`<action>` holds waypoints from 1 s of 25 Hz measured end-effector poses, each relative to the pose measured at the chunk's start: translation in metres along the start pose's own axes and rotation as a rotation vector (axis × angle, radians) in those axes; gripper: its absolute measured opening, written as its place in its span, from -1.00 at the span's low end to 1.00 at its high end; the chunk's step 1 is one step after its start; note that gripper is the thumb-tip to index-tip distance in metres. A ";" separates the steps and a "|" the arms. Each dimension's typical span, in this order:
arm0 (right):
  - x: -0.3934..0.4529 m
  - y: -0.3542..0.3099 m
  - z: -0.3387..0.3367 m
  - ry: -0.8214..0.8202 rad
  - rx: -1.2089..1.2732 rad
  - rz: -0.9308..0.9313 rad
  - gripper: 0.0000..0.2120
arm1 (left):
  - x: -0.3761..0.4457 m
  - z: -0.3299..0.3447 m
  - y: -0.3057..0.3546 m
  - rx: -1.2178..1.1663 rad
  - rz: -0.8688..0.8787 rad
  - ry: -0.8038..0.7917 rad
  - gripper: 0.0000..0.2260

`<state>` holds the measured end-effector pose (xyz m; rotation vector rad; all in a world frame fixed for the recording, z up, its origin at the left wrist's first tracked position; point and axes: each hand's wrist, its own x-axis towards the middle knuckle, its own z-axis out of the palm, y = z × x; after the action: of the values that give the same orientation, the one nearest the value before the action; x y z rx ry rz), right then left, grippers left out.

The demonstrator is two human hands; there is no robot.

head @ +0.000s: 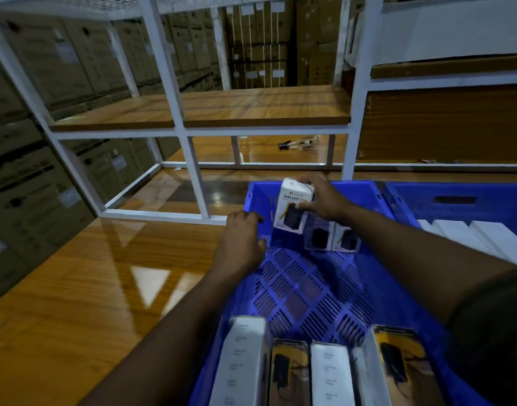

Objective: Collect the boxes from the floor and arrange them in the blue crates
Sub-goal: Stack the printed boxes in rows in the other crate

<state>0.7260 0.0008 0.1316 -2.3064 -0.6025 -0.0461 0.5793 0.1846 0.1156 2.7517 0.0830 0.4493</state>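
Four boxes point(318, 373) stand in a row at the near end of the blue crate point(310, 288). Farther in, the left hand point(239, 241) rests on the crate's left wall, fingers loosely curled, holding nothing. The right hand point(324, 197) grips a white Halley box point(293, 205) above two more boxes point(333, 237), blurry, maybe the same kind. A second blue crate point(456, 200) sits beside. White shelves point(175, 112) stand behind.
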 end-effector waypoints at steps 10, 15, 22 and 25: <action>0.022 0.028 0.036 -0.117 -0.485 0.021 -0.37 | 0.010 0.003 0.004 0.044 0.059 -0.011 -0.54; 0.012 0.035 0.053 -0.072 -0.721 -0.026 -0.49 | 0.014 0.005 0.006 0.163 0.142 0.007 -0.57; -0.001 0.040 0.053 -0.147 -0.754 0.037 -0.34 | 0.014 0.006 0.005 0.132 0.162 0.002 -0.62; -0.015 0.034 0.043 -0.096 -0.689 0.054 -0.24 | 0.015 0.006 0.005 0.152 0.187 0.002 -0.66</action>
<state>0.7211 0.0025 0.0755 -3.0041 -0.6402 -0.1350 0.5950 0.1799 0.1164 2.9218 -0.1471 0.5136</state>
